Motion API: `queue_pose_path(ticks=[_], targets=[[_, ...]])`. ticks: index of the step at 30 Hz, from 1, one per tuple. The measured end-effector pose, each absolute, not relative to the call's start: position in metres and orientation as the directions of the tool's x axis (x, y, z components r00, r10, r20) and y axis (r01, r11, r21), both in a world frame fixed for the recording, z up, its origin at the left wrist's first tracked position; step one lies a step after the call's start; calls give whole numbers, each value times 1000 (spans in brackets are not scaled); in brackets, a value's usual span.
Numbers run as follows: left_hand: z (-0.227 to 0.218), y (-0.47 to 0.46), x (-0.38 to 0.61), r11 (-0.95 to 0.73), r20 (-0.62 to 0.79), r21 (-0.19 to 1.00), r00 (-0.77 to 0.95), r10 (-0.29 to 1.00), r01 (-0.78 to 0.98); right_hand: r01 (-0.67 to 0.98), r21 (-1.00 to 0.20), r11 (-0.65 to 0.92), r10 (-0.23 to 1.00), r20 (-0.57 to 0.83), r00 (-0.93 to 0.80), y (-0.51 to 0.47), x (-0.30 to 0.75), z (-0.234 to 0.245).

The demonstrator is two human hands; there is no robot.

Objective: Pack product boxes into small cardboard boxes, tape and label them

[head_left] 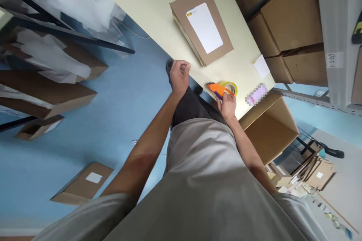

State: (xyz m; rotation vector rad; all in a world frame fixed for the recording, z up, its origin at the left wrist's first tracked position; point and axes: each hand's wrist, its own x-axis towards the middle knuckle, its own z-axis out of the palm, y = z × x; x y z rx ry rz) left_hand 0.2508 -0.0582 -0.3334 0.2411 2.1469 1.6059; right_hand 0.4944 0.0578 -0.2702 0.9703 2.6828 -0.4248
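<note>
My right hand (pixel 227 105) grips an orange tape dispenser (pixel 219 89) with a roll of clear tape (pixel 230 86) at the near edge of the pale table (pixel 152 3). My left hand (pixel 178 75) is raised beside the table edge, fingers curled in a pinch; a strip of clear tape (pixel 198 72) seems to stretch from it toward the dispenser. Farther back on the table lies a flat brown cardboard parcel (pixel 202 26) with a white label (pixel 205 27).
A small white paper (pixel 261 66) lies near the table's right edge. An open cardboard box (pixel 268 128) stands below the table on the right. Stacked boxes (pixel 294 19) fill shelving at right. Another labelled parcel (pixel 83 182) lies on the blue floor.
</note>
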Motion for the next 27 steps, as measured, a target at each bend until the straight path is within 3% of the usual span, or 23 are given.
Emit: queue_pose_path(ticks=[4, 11, 18, 23, 27], targets=[[-349, -41, 245, 285, -257, 944, -912, 319, -167, 662, -166, 731, 599, -307, -739, 59, 477, -284], [-351, -31, 241, 297, -251, 943, -904, 345, -149, 673, -138, 727, 639, -223, -736, 56, 474, -297], [-333, -15, 235, 168, -343, 939, -817, 464, -299, 740, -37, 671, 676, -379, -632, 49, 461, -292], [-347, 6, 241, 204, -322, 943, -880, 349, -264, 740, -53, 670, 679, -359, -641, 44, 459, -292], [-371, 12, 238, 135, -359, 933, -898, 255, -334, 726, -81, 683, 663, -350, -662, 39, 461, -295]])
